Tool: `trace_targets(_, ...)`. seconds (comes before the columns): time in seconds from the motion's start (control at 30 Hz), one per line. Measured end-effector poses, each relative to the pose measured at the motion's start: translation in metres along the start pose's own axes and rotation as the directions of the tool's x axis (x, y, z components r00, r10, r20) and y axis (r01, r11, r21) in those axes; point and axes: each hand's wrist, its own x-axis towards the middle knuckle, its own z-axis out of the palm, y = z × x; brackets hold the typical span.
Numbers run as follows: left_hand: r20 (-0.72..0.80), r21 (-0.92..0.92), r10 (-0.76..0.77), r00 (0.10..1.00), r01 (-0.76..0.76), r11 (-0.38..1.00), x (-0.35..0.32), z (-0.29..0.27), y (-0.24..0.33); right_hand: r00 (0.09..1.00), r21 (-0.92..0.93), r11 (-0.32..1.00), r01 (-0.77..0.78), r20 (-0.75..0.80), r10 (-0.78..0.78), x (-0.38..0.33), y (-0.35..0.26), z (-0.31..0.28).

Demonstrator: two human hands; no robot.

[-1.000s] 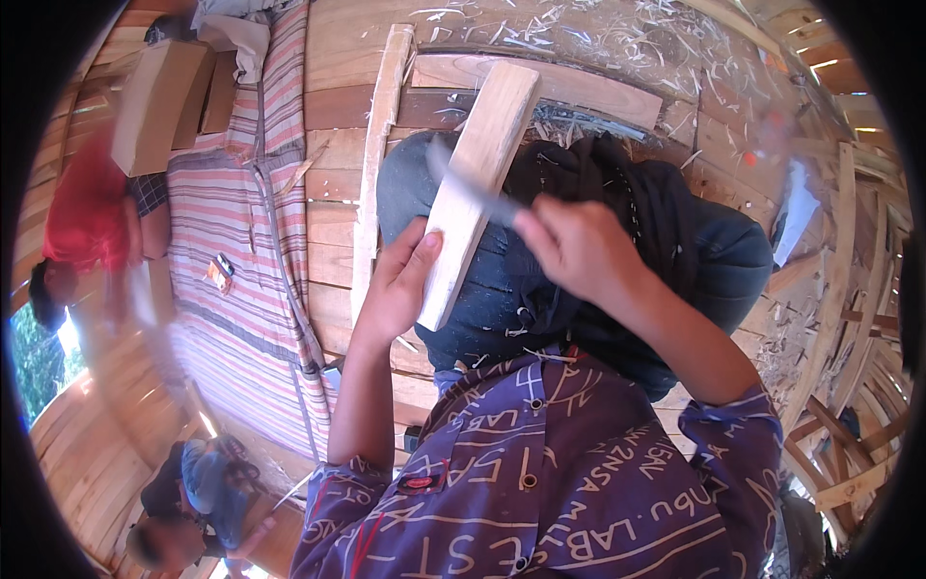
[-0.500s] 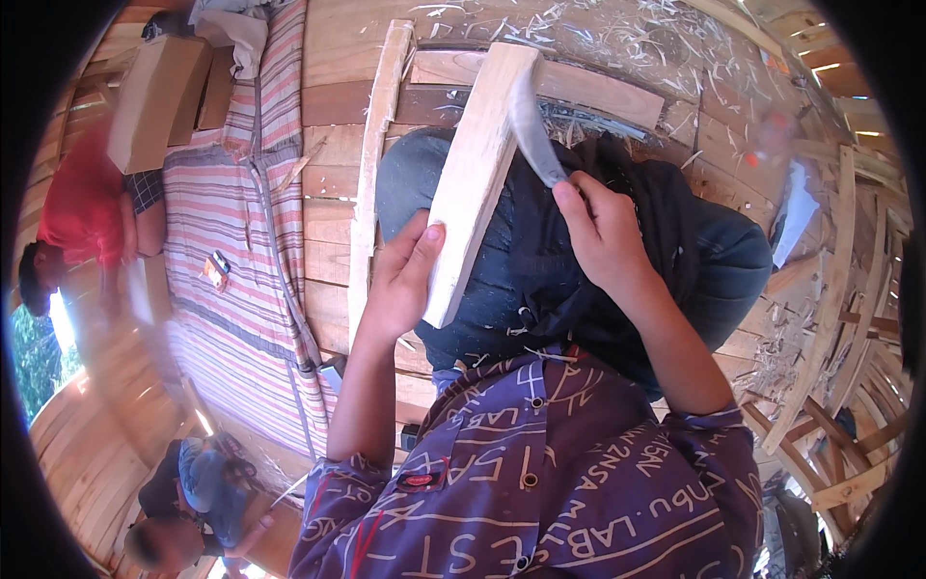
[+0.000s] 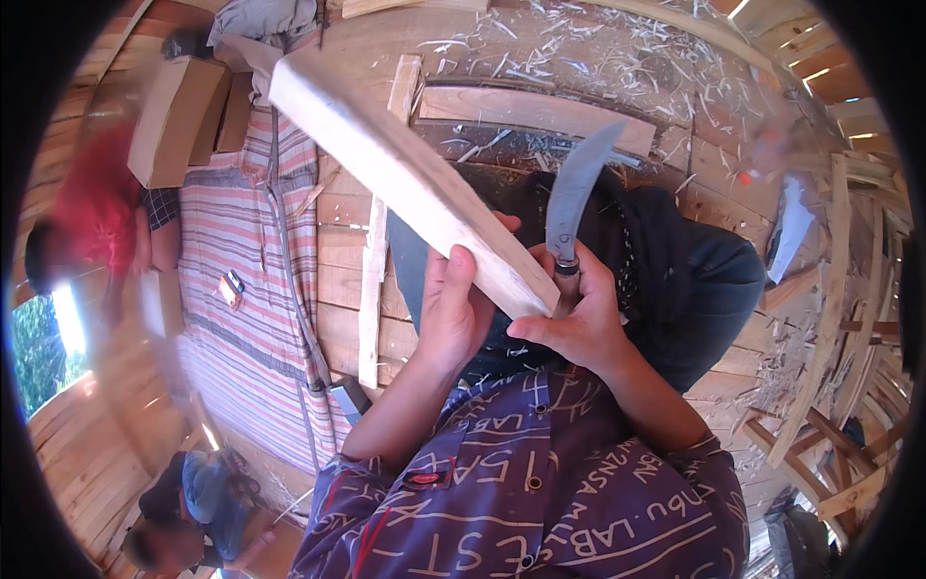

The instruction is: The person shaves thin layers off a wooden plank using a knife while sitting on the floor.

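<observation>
A pale, squared wooden block (image 3: 405,179) slants across my lap, its far end raised toward the upper left. Wrapped round its lower part, my left hand (image 3: 458,304) has the thumb on the upper face and a fingertip showing past the far edge. My right hand (image 3: 584,309) is closed on the handle of a curved knife (image 3: 576,188), whose broad grey blade points up and away. The right thumb lies against the near end of the block. Most of the knife's handle is hidden in the right palm.
Shavings (image 3: 540,43) litter the wooden floor beyond my knees. A long strip of wood (image 3: 376,280) lies left of me, beside a striped cloth (image 3: 246,280). A person in red (image 3: 92,212) sits near a cardboard box (image 3: 174,121); another person (image 3: 207,502) is at lower left. Timber framing (image 3: 839,444) stands right.
The block has swung so its far end points up-left instead of up-right. The knife's blade has come off the wood and now stands upright, with my right hand moved to the block's near end.
</observation>
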Motion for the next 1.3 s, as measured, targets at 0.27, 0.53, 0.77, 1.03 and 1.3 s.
trace_targets(0.27, 0.062, 0.368, -0.138, 0.988, 0.106, 0.924, -0.021, -0.067, 0.017, 0.990, 0.059, 0.990, -0.132, -0.039, 0.134, 0.003, -0.024, -0.059)
trace_targets(0.53, 0.516, 0.344, -0.672, 0.531, 0.590, 0.730, -0.002, -0.095, 0.055, 0.980, -0.207, 0.958, -0.196, -0.009, 0.198, 0.006, -0.047, -0.077)
trace_targets(0.77, 0.136, 0.832, -0.854, 0.503, 0.410, 0.374, -0.036, -0.074, 0.044, 0.964, -0.097, 0.977, -0.191, -0.206, 0.168, 0.002, -0.028, -0.082)
trace_targets(1.03, 0.004, 0.618, -0.631, 0.776, 0.494, 0.612, -0.044, -0.051, 0.040, 0.953, -0.465, 0.880, -0.095, -0.299, -0.055, 0.018, -0.031, -0.078)
trace_targets(1.3, -0.148, 0.686, -0.333, 0.931, 0.339, 0.644, -0.016, -0.035, 0.033, 0.999, -0.796, 0.605, -0.018, -0.040, -0.023, -0.002, -0.018, -0.050)
